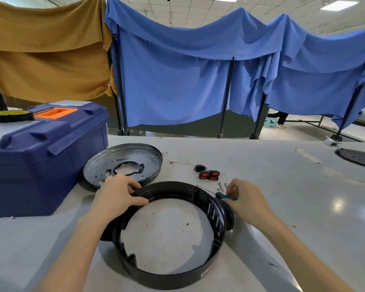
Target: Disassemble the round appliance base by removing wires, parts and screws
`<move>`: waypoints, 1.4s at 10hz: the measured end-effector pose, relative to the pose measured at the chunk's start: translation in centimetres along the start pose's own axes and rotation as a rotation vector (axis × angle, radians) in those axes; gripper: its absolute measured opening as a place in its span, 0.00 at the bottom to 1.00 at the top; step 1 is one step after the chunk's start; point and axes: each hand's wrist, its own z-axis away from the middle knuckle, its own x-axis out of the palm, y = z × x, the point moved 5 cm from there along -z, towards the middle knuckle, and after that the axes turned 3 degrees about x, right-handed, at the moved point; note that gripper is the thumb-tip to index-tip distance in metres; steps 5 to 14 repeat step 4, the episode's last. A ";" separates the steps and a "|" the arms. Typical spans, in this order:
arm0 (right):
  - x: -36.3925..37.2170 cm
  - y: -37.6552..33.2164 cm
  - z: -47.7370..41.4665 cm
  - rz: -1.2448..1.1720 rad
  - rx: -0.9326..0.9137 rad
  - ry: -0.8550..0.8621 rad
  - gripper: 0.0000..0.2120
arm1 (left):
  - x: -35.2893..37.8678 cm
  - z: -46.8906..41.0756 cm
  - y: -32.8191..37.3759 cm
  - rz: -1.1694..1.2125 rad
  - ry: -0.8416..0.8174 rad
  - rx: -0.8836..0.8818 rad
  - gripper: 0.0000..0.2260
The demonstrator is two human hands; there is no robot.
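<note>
The left hand is closed on the far left rim of the black plastic base ring, with the thumb inside the rim and the other fingers curled over the outside. The right hand lies at the far right side of the ring, against its vented part. It is curled loosely, and a screwdriver with green handle is just beside its fingers; I cannot tell if the hand really holds it. The ring lies flat on the white table, directly in front of the person, between both hands. Behind the left hand, the round metal plate leans on a blue toolbox. Near the right hand lie loose screws, red rocker switches and thin wires.
</note>
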 end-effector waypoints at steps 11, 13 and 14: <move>0.5 0.9 -0.4 -0.033 -0.012 0.014 0.10 | -0.5 0.2 -1.8 0.592 0.158 -0.137 0.05; 0.5 0.9 -0.4 -0.033 -0.012 0.014 0.10 | -0.5 0.2 -1.8 0.592 0.158 -0.137 0.05; 0.5 0.9 -0.4 -0.033 -0.012 0.014 0.10 | -0.5 0.2 -1.8 0.592 0.158 -0.137 0.05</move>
